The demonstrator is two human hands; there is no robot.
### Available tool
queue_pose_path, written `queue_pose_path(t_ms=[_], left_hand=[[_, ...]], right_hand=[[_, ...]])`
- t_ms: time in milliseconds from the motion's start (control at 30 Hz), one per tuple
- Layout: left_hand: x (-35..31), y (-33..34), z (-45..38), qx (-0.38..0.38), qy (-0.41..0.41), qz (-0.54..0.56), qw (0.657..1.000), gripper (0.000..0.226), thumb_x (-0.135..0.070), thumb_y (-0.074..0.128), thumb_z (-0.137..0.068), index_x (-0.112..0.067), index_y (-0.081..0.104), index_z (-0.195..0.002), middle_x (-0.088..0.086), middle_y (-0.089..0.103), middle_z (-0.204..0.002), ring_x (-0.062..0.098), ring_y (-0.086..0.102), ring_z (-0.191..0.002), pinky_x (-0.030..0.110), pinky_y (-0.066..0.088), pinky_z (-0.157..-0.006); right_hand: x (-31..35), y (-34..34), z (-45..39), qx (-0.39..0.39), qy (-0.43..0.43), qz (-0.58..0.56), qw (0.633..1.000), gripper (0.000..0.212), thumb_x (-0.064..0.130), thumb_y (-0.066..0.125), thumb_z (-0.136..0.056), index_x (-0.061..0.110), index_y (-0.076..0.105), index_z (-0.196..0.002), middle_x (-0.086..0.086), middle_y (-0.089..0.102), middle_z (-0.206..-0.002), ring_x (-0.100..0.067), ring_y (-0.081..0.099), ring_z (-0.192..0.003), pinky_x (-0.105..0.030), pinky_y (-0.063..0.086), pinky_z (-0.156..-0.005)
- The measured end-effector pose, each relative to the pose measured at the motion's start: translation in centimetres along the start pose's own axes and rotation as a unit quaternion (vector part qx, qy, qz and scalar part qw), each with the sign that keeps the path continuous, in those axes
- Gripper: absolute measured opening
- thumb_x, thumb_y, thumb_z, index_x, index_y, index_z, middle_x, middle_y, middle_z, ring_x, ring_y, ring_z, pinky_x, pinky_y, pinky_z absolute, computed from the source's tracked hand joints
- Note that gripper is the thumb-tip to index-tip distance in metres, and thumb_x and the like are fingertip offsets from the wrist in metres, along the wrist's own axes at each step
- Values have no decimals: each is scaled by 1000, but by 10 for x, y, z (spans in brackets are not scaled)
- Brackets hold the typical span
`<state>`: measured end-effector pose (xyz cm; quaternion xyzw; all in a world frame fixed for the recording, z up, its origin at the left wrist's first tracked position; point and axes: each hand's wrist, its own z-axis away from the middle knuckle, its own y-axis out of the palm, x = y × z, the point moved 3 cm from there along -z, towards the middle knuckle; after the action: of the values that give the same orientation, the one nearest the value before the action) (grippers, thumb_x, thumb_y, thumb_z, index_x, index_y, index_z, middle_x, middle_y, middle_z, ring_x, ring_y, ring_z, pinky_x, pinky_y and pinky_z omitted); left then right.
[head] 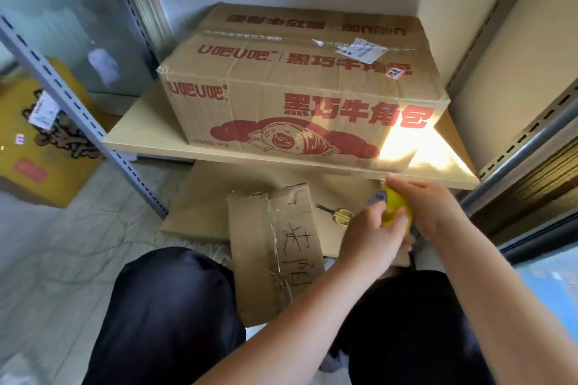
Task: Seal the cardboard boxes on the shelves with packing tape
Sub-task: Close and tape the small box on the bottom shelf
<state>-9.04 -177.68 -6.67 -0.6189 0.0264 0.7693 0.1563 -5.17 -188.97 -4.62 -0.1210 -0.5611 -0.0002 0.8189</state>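
Low shelf [150, 137] w/ printed box [281, 97] on top, seam taped. Below its front edge, your left hand [372, 236] & right hand [434, 209] both curl around yellow tape dispenser [395, 206]; scissors [336, 212] beside.

Box: a printed cardboard box [300, 87] is sitting on the shelf board [140, 134], clear tape along its top seam.
Hands: left hand [372, 237] and right hand [434, 209] are gripping a yellow tape dispenser [395, 206].
Floor: scissors [337, 214] are lying beside a cardboard sheet [275, 247].
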Motion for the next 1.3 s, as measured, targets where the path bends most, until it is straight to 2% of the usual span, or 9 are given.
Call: queue_pose_path(t_ms=[100,200,300,467,600,800,967,1167,1300], left_hand=[[41,-31,24,-8,-41,39,998,21,-34,51,-96,-19,64,-101,2,75,-83,16,73,-74,37,60,-82],[79,-65,36,-54,-74,86,992,13,-18,52,-95,-14,63,-102,8,75,-80,21,73,-73,45,59,-83],[108,-93,39,-108,-103,104,983,11,-12,52,-97,-13,63,-98,8,72,-78,7,68,-64,21,55,-65],[141,-122,22,-173,-122,96,973,11,-17,56,-95,-13,65,-100,12,70,-90,11,66,-72,19,51,-62],[158,-132,12,-170,-136,52,975,17,-31,57,-88,-15,63,-88,9,69,-81,24,67,-75,43,53,-71],[153,-145,2,-148,-131,120,973,13,-16,54,-96,-6,63,-95,14,73,-76,20,65,-63,28,53,-65],[158,-154,-20,-165,-105,119,974,14,-27,56,-89,-15,64,-86,8,71,-69,20,65,-63,44,54,-74],[158,-168,-54,-180,-104,135,969,14,-21,54,-96,-16,63,-86,5,71,-70,16,65,-63,37,53,-72],[151,-177,-73,-181,-130,170,960,16,-17,52,-98,-17,63,-86,8,72,-72,17,66,-60,29,53,-63]], right_hand=[[-29,51,4,15,-9,30,999,22,35,72,-88,16,79,-80,-11,75,-81,-31,67,-75,-49,57,-73],[-57,106,-3,46,-33,109,992,23,32,70,-89,22,77,-70,-2,72,-66,-22,63,-67,-41,53,-65],[-73,156,-14,79,-37,144,986,24,27,71,-88,29,73,-64,1,71,-67,-18,63,-67,-39,54,-68],[-94,205,-48,134,53,108,984,15,20,75,-85,5,77,-85,-3,69,-65,-9,62,-54,-18,50,-50],[-113,218,-66,156,82,97,980,16,32,76,-83,16,79,-82,-6,75,-78,-19,70,-75,-25,58,-66],[-105,225,-91,236,11,77,969,18,18,69,-90,0,75,-91,-3,73,-80,-11,64,-73,-18,51,-63],[-102,236,-120,244,-48,99,963,13,13,72,-87,3,76,-95,-8,76,-95,-12,68,-82,-27,55,-78],[-91,250,-166,223,-130,197,946,23,46,72,-84,26,78,-92,12,73,-111,-3,65,-106,-29,51,-98],[-96,251,-194,229,-82,305,921,32,64,63,-82,42,72,-103,20,69,-112,-10,65,-103,-33,57,-76]])
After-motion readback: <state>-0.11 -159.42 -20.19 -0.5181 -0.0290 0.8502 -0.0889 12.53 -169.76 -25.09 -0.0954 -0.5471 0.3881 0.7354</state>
